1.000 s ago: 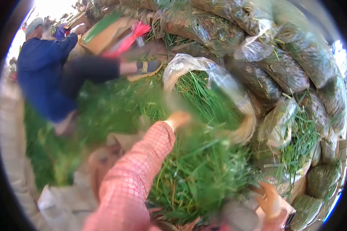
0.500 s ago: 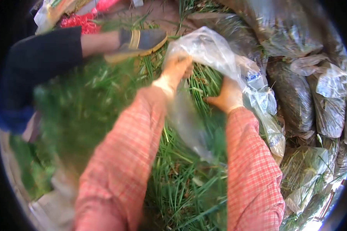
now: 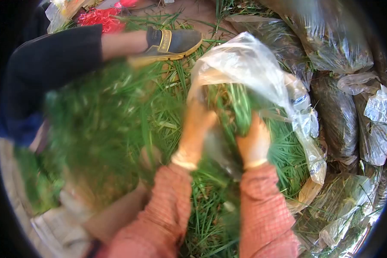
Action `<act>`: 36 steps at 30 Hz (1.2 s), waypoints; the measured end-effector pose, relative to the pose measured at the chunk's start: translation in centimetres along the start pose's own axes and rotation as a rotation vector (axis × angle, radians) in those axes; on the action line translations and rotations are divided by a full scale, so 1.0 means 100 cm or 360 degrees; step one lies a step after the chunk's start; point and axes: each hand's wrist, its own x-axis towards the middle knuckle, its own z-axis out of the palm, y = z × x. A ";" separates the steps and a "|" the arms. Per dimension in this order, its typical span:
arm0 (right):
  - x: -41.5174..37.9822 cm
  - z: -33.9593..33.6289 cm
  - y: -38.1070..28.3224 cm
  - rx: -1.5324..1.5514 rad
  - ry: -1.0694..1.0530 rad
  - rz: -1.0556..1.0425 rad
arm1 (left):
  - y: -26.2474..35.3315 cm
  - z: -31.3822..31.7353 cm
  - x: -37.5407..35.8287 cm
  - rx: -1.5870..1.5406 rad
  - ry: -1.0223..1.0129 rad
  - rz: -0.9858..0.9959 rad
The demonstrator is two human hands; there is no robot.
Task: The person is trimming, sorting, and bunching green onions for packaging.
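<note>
A clear plastic bag [image 3: 249, 53] lies with its mouth toward me. A bunch of long green grass-like leaves [image 3: 241, 107] sits at that mouth, between my hands. My right hand [image 3: 254, 139] is closed around the right side of the bunch, thumb toward the leaves. On the left of the bunch is my left hand [image 3: 198, 131], its fingers pointing toward the bag; motion blur and the bag hide whether they grip. Loose green leaves [image 3: 202, 210] are spread beneath both forearms.
Another person's leg in dark trousers [image 3: 56, 60] ends in a grey shoe [image 3: 176, 43] at upper left. Blurred leaves [image 3: 94, 124] lie beside it. Filled plastic bags [image 3: 335, 116] are piled along the right. Red strands [image 3: 101, 19] lie at the top left.
My left hand has come off the bag's rim and moved down toward me. My right hand now holds a leaf bunch at the bag's mouth. Another limb has appeared at lower left.
</note>
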 end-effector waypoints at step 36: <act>0.037 -0.023 -0.023 -0.0209 0.0131 -0.0848 | -0.025 -0.027 -0.110 -0.0808 0.0661 -0.0625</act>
